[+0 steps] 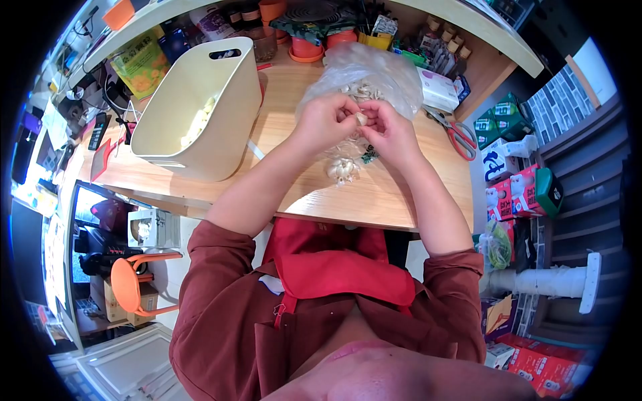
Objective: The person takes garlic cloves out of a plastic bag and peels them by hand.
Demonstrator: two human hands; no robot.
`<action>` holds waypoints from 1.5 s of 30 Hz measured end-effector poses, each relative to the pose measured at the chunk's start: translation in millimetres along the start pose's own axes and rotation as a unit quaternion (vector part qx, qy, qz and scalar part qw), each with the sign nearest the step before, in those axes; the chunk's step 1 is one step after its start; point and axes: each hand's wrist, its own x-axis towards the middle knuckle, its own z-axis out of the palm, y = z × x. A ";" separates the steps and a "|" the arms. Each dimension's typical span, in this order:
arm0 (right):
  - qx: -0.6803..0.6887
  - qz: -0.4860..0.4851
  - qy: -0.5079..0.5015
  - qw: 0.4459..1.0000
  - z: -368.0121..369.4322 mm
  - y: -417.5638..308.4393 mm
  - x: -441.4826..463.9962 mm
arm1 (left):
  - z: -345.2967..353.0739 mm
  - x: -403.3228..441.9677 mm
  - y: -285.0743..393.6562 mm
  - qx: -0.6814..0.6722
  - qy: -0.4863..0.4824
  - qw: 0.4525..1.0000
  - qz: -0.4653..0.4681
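Note:
A garlic clove (362,119) is pinched between my left hand (328,120) and my right hand (389,132), fingertips nearly meeting above the desk. Both hands are closed on it. Just below them on the wood lies a garlic bulb (342,170), with loose papery skins around it. Behind my fingers a clear plastic bag (394,73) spreads over the desk, and more garlic or skins (363,90) show at its mouth. To my left stands a tall cream bin (224,130) with pale peeled cloves (199,124) inside.
Red-handled scissors (460,139) lie at the desk's right side, near a white box (438,89). Orange pots (307,49) and corked bottles (449,40) line the back under a shelf. A red fly swatter (102,160) lies far left. An orange stool (127,286) stands on the floor.

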 end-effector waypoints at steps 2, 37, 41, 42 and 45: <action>-0.014 -0.003 -0.005 1.000 0.1 2.5 0.0 | -2.9 1.2 1.2 -0.034 -0.028 0.998 -0.045; -0.024 -0.001 0.019 1.000 3.1 -3.5 -1.2 | 2.1 2.8 -11.2 -0.029 0.006 0.999 -0.031; 0.104 0.032 0.055 0.993 -0.2 -14.2 -1.9 | -0.7 3.3 -12.4 0.116 0.079 0.989 0.039; 0.175 0.040 0.067 0.981 -1.2 -15.4 -1.7 | -0.8 2.8 -11.0 0.108 0.080 0.990 0.052; 0.313 0.046 0.011 0.949 -7.4 -19.4 1.3 | -2.1 5.1 -10.4 0.118 0.079 0.983 0.117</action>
